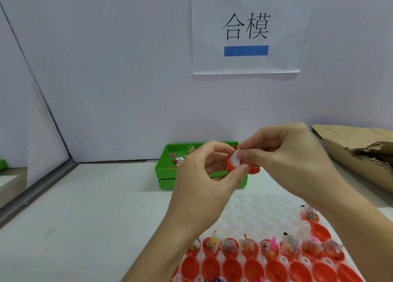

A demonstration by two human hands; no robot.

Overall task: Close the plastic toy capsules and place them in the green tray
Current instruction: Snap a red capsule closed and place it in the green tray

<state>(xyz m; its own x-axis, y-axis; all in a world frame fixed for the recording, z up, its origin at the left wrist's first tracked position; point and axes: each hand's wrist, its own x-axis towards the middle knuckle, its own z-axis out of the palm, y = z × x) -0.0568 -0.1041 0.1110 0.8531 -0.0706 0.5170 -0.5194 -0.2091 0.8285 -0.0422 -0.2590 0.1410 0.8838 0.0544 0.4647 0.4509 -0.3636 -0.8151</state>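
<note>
On a pale worktop [85, 218], the left hand [204, 175] and right hand [285, 158] pinch one red capsule [234, 164] between them, each grip clamped on it. Just behind lies the green tray [163, 167]; open capsules [265, 264] sit below.

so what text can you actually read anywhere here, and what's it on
"合模": large black characters on the white paper sign on the wall, above a blue bar.
Small white label on a packet in the green tray: too small to read.
Toy packets in the red capsule halves: no readable print.
</note>
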